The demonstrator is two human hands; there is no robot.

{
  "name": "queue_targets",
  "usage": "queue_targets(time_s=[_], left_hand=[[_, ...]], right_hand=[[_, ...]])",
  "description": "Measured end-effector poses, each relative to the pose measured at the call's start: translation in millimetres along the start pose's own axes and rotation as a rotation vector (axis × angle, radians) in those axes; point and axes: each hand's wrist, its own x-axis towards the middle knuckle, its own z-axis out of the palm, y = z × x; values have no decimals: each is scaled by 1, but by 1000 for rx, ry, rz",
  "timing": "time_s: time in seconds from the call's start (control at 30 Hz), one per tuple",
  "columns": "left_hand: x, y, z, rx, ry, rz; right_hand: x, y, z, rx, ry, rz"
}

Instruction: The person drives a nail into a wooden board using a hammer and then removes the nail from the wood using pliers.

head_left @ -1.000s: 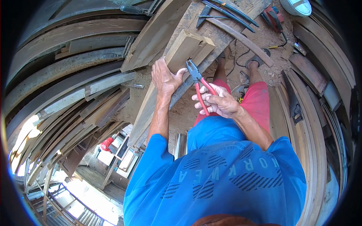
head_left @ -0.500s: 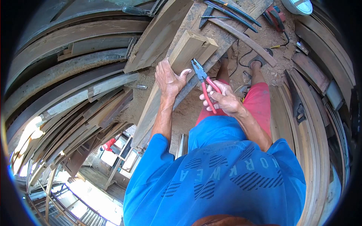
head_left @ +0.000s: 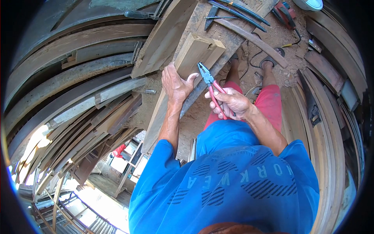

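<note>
My right hand (head_left: 230, 102) is closed around the red handles of a pair of pliers (head_left: 209, 80). The jaws of the pliers point away from me, over the face of a thick wooden beam (head_left: 193, 54); whether they touch the wood I cannot tell. My left hand (head_left: 176, 84) rests on the beam, thumb spread to the right and fingers over its left side. Beyond the beam's far end, a hammer (head_left: 211, 17) with a dark head lies on a plank bench (head_left: 191, 24).
A curved wooden strip (head_left: 257, 43) lies across the bench's right side. On the sawdust-covered floor stand a red power tool (head_left: 285, 16) with a cord and a white bucket (head_left: 309, 4). Stacked boards (head_left: 97, 74) line the left, and more long planks (head_left: 325, 144) the right.
The view has shifted slightly. The right-hand fingers have moved a little along the plier handles. The left hand stays on the beam.
</note>
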Motion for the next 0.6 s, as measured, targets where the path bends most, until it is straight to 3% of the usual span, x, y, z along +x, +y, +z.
queue_targets(time_s=[0.1, 0.2, 0.37, 0.6], left_hand=[[-1, 0, 0, 2, 10, 10], [-2, -1, 2, -3, 15, 19], [-3, 2, 0, 7, 24, 19], [-3, 2, 3, 17, 59, 46]], right_hand=[[5, 7, -11, 51, -72, 16], [1, 8, 3, 81, 5, 63], [12, 14, -10, -25, -61, 44], [18, 25, -3, 291, -203, 99]])
